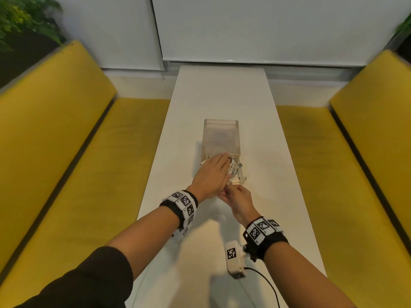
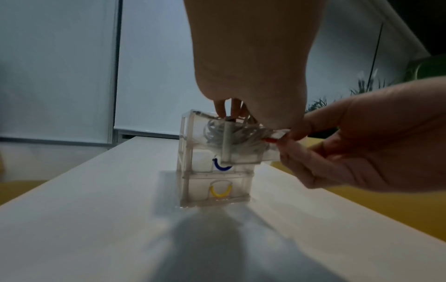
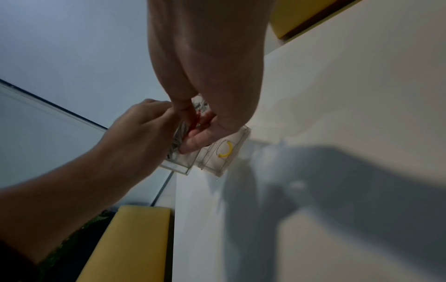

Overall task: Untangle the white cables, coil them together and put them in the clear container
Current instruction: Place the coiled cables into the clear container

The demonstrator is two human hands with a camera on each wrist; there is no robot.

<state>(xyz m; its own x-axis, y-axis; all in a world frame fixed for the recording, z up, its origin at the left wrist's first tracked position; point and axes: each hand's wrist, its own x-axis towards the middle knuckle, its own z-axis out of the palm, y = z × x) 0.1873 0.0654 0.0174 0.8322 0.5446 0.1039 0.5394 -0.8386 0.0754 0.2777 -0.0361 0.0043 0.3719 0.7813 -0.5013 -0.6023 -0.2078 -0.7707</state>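
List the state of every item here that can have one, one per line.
Top drawer: pulled out, open, holding the cables.
Middle drawer: pushed in, blue handle.
Bottom drawer: pushed in, yellow handle.
White cables: bundled, inside the top drawer.
Left hand: flat, pressing down on the cables.
Right hand: pinching the top drawer's front.

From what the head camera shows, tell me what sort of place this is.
Probably a booth-style seating nook in an office or café: a long white table runs between two yellow cushioned benches, with roller blinds at the far end and plants behind.
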